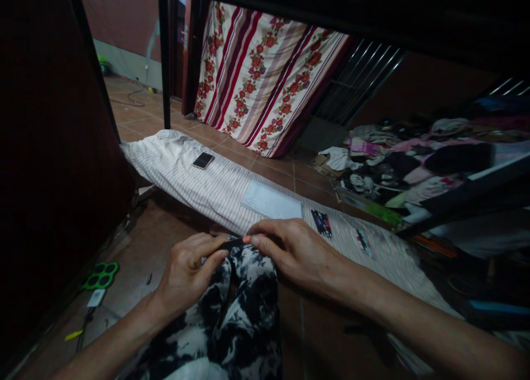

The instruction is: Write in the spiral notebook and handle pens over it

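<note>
My left hand (188, 272) and my right hand (292, 247) meet over my raised knee, which is covered by black-and-white patterned trousers (244, 308). Both hands pinch the ends of a small thin dark object (234, 242) held between their fingertips; I cannot make out what it is. The fingers of each hand are closed around it. Just beyond the hands a long narrow striped mattress (215, 184) lies on the tiled floor.
On the mattress lie a dark phone (202, 160), a white spiral notebook (271, 201) and two small printed packets (322, 223). A green ring-shaped toy (100, 275) sits on the floor at left. A floral striped curtain (265, 65) hangs behind; piled clothes (414, 159) lie at right.
</note>
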`<state>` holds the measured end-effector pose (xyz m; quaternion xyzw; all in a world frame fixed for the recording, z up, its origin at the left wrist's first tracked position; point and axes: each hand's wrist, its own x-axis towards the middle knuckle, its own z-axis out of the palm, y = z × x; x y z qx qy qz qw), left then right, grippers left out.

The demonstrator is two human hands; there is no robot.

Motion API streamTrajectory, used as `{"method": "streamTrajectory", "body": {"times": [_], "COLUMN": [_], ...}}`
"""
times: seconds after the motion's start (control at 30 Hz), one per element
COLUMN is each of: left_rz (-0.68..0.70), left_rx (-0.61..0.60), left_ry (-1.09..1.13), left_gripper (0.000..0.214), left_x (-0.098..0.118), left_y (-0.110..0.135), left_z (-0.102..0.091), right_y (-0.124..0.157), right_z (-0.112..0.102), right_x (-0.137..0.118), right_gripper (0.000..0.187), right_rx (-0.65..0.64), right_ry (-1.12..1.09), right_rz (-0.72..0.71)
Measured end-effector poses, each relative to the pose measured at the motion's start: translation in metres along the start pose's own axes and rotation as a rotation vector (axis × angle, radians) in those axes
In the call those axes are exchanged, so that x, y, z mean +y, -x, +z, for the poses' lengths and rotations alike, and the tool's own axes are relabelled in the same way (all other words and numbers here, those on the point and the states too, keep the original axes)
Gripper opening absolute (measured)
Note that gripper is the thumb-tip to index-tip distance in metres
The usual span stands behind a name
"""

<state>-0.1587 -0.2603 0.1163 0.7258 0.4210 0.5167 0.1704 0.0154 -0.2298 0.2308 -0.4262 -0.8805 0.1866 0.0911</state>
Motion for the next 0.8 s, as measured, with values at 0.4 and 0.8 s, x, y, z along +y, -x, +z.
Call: {"method": "streamTrajectory", "body": {"times": [0.4,0.8], "left_rz": [0.198,0.302], "left_rx": [-0.001,0.036], "left_ry": [-0.150,-0.287], "left_gripper": [0.015,0.021], "left_x": [0.002,0.005], "left_y": [0.003,0.006], "left_z": [0.000,0.000], "right_y": [0.009,0.005], "right_z": [0.005,0.016], "right_x": [-0.002,0.000], "right_gripper": [0.029,0.040], "right_rx": [-0.033,-0.146], "right_ry": [-0.136,-0.447], "right_rz": [0.158,0.441]}}
